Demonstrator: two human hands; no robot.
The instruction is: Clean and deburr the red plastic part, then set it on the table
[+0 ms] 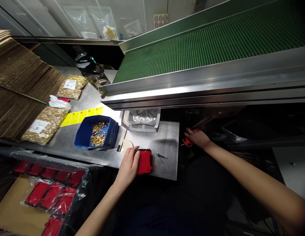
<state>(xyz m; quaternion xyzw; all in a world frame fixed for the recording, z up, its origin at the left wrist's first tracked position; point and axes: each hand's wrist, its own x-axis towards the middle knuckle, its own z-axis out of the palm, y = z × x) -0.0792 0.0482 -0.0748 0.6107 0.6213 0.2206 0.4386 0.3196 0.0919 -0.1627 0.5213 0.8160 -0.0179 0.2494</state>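
Observation:
My left hand (129,166) grips the left side of a small red case with black edges (144,162), its thumb along the case's edge. The case lies flat at the front of the metal table. Beyond the table's right end, low in a dark area, my right hand (196,137) has its fingers closed on a bright red plastic part (188,142), whose full shape is hidden. A nail clipper (161,155) lies just right of the case. Behind my left hand is a round beige disc (127,145), partly covered.
A blue bin (79,136) holds small brass pieces; a grey tray (157,124) holds clear plastic bags. The green conveyor (191,46) overhangs the table's back. Bags of brass parts (47,123) and stacked cardboard (16,72) stand left. Below, a lined box (19,203) contains several red cases.

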